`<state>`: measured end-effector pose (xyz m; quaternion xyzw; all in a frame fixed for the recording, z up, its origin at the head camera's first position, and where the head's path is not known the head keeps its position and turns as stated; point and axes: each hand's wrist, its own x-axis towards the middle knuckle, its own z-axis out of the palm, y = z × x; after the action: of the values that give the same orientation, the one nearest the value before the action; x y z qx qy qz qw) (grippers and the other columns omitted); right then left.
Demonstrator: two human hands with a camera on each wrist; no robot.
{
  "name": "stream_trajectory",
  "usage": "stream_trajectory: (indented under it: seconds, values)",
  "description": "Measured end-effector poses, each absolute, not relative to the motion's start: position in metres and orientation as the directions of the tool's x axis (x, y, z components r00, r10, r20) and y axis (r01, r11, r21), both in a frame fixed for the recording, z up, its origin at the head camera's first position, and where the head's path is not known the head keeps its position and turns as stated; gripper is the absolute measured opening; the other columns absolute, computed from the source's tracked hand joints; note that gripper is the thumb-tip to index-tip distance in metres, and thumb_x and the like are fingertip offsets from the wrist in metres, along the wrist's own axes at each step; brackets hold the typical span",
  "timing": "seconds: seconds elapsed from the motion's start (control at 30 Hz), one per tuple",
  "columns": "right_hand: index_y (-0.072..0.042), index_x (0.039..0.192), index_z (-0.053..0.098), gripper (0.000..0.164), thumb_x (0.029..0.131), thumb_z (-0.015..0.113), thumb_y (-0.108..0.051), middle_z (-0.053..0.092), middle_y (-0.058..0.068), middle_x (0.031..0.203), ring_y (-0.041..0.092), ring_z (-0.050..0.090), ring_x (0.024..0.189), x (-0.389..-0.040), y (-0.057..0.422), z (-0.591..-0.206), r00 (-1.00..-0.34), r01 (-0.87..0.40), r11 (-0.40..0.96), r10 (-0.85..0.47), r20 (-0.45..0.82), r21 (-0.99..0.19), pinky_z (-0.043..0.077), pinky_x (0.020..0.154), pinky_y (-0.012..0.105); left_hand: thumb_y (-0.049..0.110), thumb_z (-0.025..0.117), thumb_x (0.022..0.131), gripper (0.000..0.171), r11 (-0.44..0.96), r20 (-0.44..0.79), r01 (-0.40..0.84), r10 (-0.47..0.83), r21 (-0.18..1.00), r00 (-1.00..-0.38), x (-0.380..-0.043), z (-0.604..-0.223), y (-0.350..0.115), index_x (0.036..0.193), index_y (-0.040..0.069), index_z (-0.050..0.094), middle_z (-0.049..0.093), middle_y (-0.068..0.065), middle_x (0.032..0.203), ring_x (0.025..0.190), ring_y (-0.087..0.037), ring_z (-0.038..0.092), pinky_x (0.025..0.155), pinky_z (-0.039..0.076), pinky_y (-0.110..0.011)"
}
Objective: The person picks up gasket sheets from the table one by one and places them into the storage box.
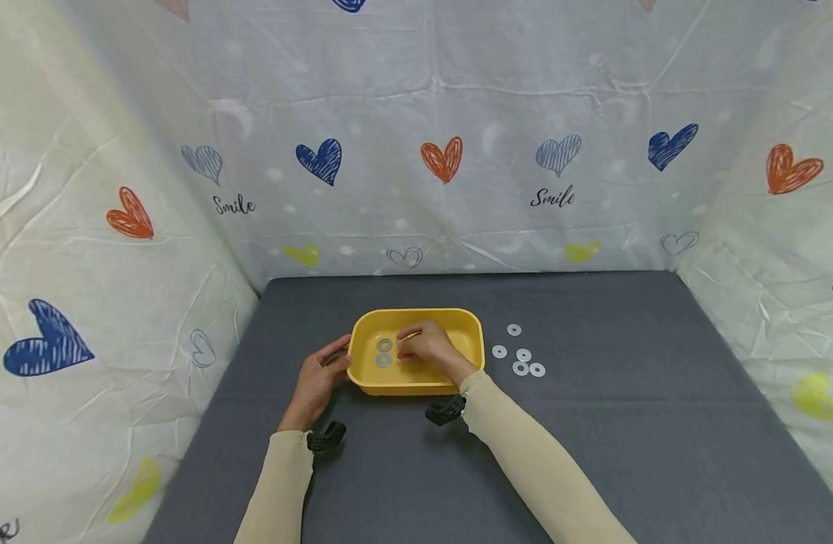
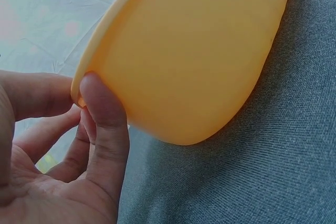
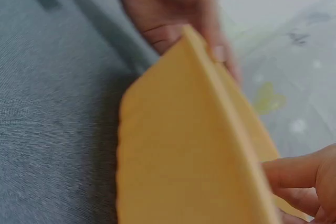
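A yellow plastic tray [image 1: 416, 391] sits on the dark grey tabletop. My left hand [image 1: 316, 381] pinches its left rim; in the left wrist view the thumb [image 2: 106, 108] lies on the outer wall and the index finger on the rim's other side. My right hand [image 1: 430, 346] reaches over the near wall, its fingers bent down inside the tray. Its fingertips are partly hidden by the tray wall in the right wrist view, so I cannot see whether they hold anything. Two flat metal washers, an upper one [image 1: 379, 345] and a lower one [image 1: 378, 361], lie left of those fingers.
Several more washers [image 1: 537, 364] lie loose on the table to the right of the tray. White cloth [image 1: 389, 204] printed with hearts hangs behind the table and along both sides. Each wrist carries a black device [image 1: 446, 412].
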<state>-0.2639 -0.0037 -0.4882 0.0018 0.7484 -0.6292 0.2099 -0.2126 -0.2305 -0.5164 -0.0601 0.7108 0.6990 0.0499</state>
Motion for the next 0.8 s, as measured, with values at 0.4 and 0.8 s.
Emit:
stream_trajectory:
  seconds: [0.4,0.8]
  values:
    - [0.005,0.128,0.059,0.038,0.091,0.066,-0.003,0.069,0.02,0.114,0.031,0.071,0.101,-0.255,0.023,-0.477,-0.916,0.258,0.061,-0.302,-0.264,-0.964,0.058,0.084,0.037,0.004,0.055,0.098,0.05,0.003,-0.168,-0.168,-0.023,0.986,-0.985,-0.213,-0.518,-0.229,0.147,0.008,0.046,0.048,-0.017,0.144,0.107,-0.017,0.061,0.079,0.056,-0.022]
    - [0.003,0.12,0.065,0.03,0.09,0.067,-0.001,0.063,0.027,0.121,0.022,0.072,0.091,-0.246,0.057,-0.467,-0.949,0.199,0.013,-0.245,-0.197,-0.98,0.059,0.084,0.04,0.005,0.056,0.098,0.051,0.008,-0.148,-0.148,-0.026,0.989,-0.989,-0.212,-0.518,-0.231,0.147,0.008,0.046,0.048,-0.018,0.143,0.105,-0.014,0.062,0.075,0.056,-0.021]
